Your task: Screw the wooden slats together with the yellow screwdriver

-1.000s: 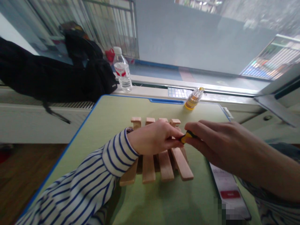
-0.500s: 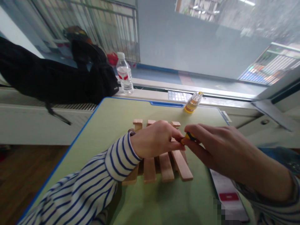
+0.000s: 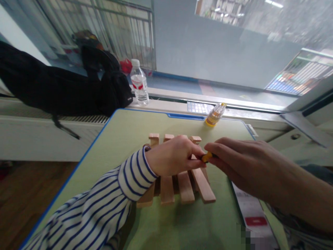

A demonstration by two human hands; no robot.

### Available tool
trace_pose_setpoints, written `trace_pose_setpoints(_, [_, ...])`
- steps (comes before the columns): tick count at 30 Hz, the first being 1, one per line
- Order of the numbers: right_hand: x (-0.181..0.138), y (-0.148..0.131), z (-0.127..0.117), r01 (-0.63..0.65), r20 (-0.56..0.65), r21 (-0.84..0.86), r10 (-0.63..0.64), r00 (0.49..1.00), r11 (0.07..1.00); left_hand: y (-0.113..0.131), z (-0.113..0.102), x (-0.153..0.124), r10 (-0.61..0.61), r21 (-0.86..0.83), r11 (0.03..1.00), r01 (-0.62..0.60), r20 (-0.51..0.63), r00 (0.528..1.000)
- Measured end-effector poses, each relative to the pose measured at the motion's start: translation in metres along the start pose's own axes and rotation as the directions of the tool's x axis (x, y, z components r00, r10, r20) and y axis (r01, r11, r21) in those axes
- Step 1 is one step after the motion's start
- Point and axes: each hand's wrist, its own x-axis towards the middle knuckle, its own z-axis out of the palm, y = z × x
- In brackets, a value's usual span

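Note:
A wooden slatted rack lies on the green desk. My left hand, in a blue-striped sleeve, rests closed on top of the rack, its fingertips pinched near the right-hand slat. My right hand is closed on a small yellow-and-black tool, whose tip meets the left fingertips over the rack. What the left fingers pinch is hidden.
A phone lies on the desk under my right forearm. A small yellow bottle stands at the desk's far edge. On the windowsill are a water bottle and a black bag. The floor drops away left of the desk.
Both hands stay over the rack with only slight shifts. The right hand's fingers have closed further over the yellow tool, hiding more of it.

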Motion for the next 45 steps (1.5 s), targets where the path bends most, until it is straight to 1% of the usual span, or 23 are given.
trace_pose_setpoints(3, [0.002,-0.001,0.003,-0.021,0.002,0.011,0.021,1.0,1.0,0.001,-0.004,0.001,0.014,-0.029,1.0,-0.012,0.049,0.999])
trace_pose_setpoints(6, [0.004,-0.002,0.006,-0.063,-0.002,0.03,0.063,0.998,0.998,0.0,-0.005,0.001,0.028,-0.021,0.999,-0.026,0.069,0.997])
trace_pose_setpoints(11, [0.005,-0.007,0.008,-0.103,-0.082,-0.022,0.101,0.991,0.994,-0.004,-0.002,0.001,0.041,-0.014,0.999,-0.04,0.104,0.994])
trace_pose_setpoints(14, [0.007,-0.011,0.008,-0.149,-0.116,-0.043,0.143,0.983,0.988,-0.004,-0.001,0.0,0.013,-0.003,1.0,-0.013,0.1,0.995])
trace_pose_setpoints(19, [0.01,-0.016,0.006,-0.195,-0.116,-0.034,0.19,0.975,0.98,-0.001,-0.001,0.0,-0.032,0.052,0.998,0.028,0.071,0.997])
trace_pose_setpoints(23, [0.01,-0.014,0.003,-0.165,-0.07,-0.07,0.16,0.985,0.984,0.0,-0.001,0.0,-0.045,0.032,0.998,0.045,0.018,0.999])
trace_pose_setpoints(25, [0.008,-0.011,0.0,-0.135,-0.051,-0.039,0.133,0.99,0.99,0.001,-0.002,0.0,-0.051,0.036,0.998,0.05,0.025,0.998])
trace_pose_setpoints(29, [0.003,-0.004,-0.004,-0.061,-0.057,0.017,0.061,0.996,0.998,0.004,-0.003,0.0,-0.08,0.053,0.996,0.077,0.04,0.996])
trace_pose_setpoints(31, [0.002,-0.001,-0.003,-0.003,-0.02,0.037,0.004,1.0,0.999,0.005,-0.003,-0.001,-0.081,0.052,0.996,0.079,0.039,0.996])
trace_pose_setpoints(33, [0.001,0.001,0.0,0.019,0.029,0.045,-0.021,0.999,0.999,0.005,-0.003,-0.001,-0.077,0.06,0.995,0.074,0.043,0.996])
trace_pose_setpoints(36, [0.001,0.002,0.006,-0.003,0.053,0.013,0.002,0.999,1.0,0.002,-0.002,-0.001,-0.054,0.073,0.996,0.05,0.052,0.997])
trace_pose_setpoints(38, [0.0,0.002,0.009,-0.022,0.046,-0.007,0.022,0.999,1.0,-0.001,-0.001,0.0,-0.036,0.067,0.997,0.033,0.051,0.998])
trace_pose_setpoints(40, [0.001,0.001,0.01,-0.047,0.034,0.011,0.046,0.998,0.999,-0.003,0.001,0.0,-0.03,0.065,0.998,0.027,0.035,0.999])
trace_pose_setpoints(43, [0.003,-0.001,0.009,-0.084,-0.011,0.054,0.084,0.996,0.995,-0.005,0.002,0.0,-0.016,0.065,0.998,0.014,0.029,0.999])
trace_pose_setpoints(45, [0.005,-0.004,0.008,-0.095,-0.049,0.046,0.098,0.994,0.994,-0.006,0.003,0.0,-0.004,0.046,0.999,0.002,0.041,0.999])
